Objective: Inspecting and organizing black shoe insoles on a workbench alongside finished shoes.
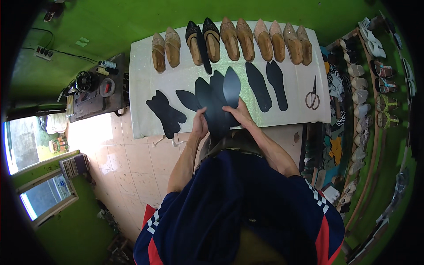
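Note:
Several flat black shoe soles are fanned out between my two hands, at the near edge of the white-covered table. My left hand grips the fan's left edge, thumb on top. On the right side, my right hand pinches the soles, its thumb lying across them. The sole nearest that hand catches the light and looks greyish. To the left lies an overlapping group of black soles. Two separate black soles, one beside the other, rest to the right. Fingers beneath the fan are hidden.
Along the table's far edge stand pointed beige shoes and black shoes on lasts. Another black sole lies between the black shoes. Scissors lie at the right. A sewing machine stands left; shoe racks line the right wall.

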A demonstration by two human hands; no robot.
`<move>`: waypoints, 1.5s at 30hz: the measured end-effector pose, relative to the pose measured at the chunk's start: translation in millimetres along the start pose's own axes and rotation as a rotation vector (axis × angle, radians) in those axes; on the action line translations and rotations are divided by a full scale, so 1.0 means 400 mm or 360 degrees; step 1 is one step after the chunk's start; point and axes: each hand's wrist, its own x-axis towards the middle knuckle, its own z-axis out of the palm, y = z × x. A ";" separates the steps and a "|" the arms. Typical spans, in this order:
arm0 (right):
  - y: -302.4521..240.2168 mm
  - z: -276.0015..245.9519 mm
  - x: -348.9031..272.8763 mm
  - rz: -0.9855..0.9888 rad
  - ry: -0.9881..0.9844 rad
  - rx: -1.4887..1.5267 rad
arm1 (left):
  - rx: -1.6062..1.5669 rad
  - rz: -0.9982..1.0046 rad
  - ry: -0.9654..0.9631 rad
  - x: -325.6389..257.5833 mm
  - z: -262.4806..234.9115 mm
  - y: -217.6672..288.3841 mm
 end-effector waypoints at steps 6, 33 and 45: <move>0.084 -0.053 0.064 0.0018 0.0356 -0.0649 | 0.0243 -0.0018 -0.0012 -0.011 -0.095 0.029; 0.015 -0.017 0.020 0.0097 0.0195 0.0196 | 0.0071 0.0152 -0.0004 0.022 -0.034 0.036; -0.014 0.048 -0.008 0.0071 -0.0016 0.0135 | 0.0039 0.0331 0.0135 0.033 0.023 0.001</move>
